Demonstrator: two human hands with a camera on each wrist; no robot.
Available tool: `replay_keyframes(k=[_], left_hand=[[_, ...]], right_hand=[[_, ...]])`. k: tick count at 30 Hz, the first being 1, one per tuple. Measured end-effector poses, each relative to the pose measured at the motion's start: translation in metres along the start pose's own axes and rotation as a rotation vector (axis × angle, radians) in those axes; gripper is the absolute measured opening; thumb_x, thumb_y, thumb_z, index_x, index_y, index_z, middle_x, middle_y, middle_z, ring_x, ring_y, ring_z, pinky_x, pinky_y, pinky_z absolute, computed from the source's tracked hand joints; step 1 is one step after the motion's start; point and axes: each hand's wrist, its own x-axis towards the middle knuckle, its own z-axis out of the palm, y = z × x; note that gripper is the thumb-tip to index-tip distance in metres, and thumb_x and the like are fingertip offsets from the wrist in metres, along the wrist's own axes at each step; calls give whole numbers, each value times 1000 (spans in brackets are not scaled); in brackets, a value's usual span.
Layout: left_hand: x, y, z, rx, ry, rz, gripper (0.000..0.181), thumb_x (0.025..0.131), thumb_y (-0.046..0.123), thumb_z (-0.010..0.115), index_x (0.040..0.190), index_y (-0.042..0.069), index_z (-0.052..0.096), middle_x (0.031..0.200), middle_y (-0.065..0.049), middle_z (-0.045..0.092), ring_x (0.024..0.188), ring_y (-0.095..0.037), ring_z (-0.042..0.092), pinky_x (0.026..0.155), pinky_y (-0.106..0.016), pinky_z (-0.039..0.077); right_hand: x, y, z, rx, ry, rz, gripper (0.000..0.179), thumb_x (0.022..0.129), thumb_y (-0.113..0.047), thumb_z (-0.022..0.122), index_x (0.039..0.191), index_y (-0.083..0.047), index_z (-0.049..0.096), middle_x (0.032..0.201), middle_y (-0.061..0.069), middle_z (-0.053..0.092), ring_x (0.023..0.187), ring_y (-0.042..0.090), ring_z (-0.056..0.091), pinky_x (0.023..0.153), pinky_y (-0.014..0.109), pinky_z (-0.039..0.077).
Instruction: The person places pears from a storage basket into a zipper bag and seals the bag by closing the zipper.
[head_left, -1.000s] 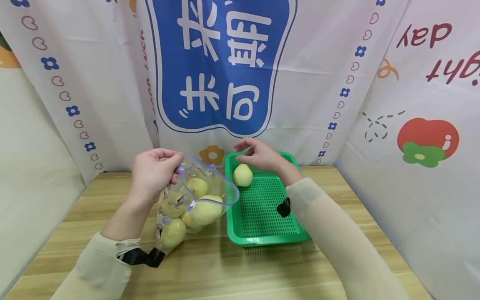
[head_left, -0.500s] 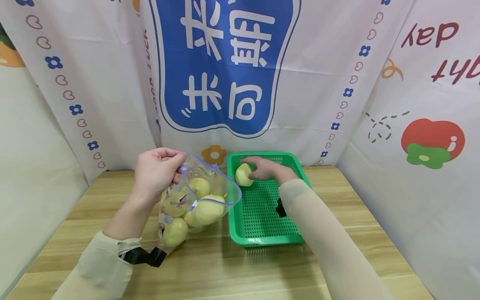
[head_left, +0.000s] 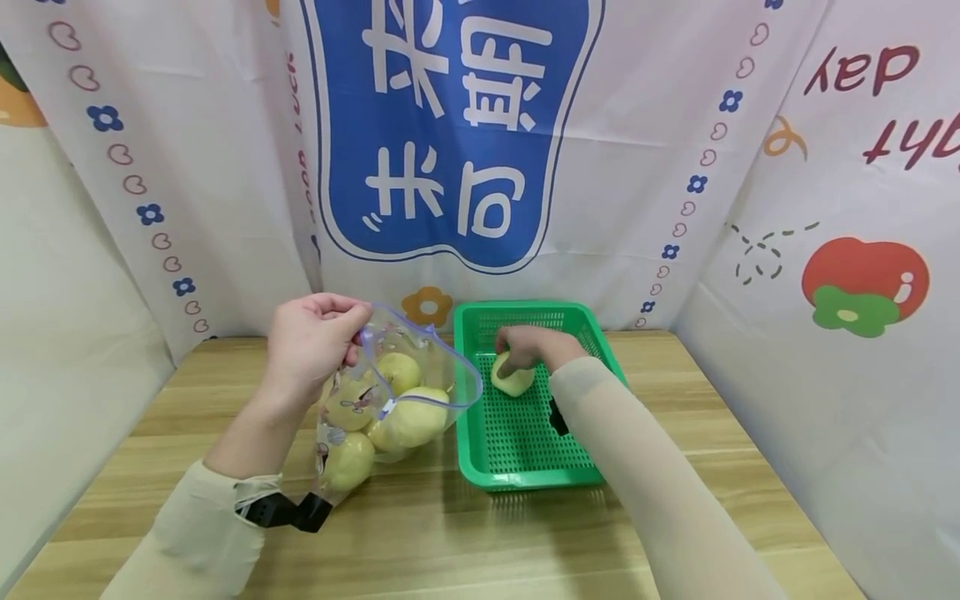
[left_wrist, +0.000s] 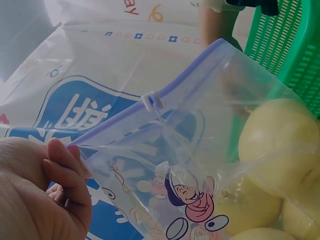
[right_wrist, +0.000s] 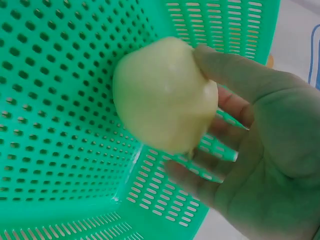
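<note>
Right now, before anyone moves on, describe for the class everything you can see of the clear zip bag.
The clear zip bag looks like thin, see-through plastic printed with cartoon figures. A purple zip strip, carrying a whitish slider, edges its open mouth. The left hand pinches one corner. Several pale yellow-green fruits bulge its lower part, which appears to rest on the wood-grain table, left of the green basket. Whether it touches the basket is unclear.

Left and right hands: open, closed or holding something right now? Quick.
Left hand: closed, pinching the purple top edge of the clear bag.
Right hand: holding one fruit inside the green basket.
</note>
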Motion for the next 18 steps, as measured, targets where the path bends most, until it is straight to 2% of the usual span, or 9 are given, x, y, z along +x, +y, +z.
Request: replay_keyframes(k=[3,7,11,14,18], left_hand=[[-1,0,0,-9,0,3,29,106,18,71,120,-8,73,66,9,68,49,-3,57,47,-19,53],[0,0,1,-12,-6,6,29,106,17,71,119,-9,73,64,8,67,47,-3,57,45,-19,51],[0,0,1,-9,-5,8,29,106,17,71,119,-8,73,64,9,67,47,-3,57,45,-18,50],[0,-1,0,-6,-4,8,29,106,18,71,119,-8,73,64,8,67,47,-3,57,45,-19,51],[-1,0,0,-2,-5,5,29,106,18,71,119,-8,73,64,8,67,47,-4,57,45,-19,50]], right_hand=[[-1,3,2,-14,-57,1,63,106,-37,74,160,-13,53,167,13,51,157,36,47,128,54,44],[-5,9,6,22,-109,63,67,103,-46,76,160,-19,55,164,11,54,152,36,50,126,56,46],[-7,15,8,115,-166,108,77,96,-35,85,163,-21,51,155,13,56,138,34,58,116,53,55],[-7,20,8,132,-173,83,77,93,-28,86,162,-21,52,151,13,57,130,32,61,107,48,61],[-10,24,3,171,-124,17,71,92,-30,85,156,-18,57,140,14,61,116,28,64,95,45,66]])
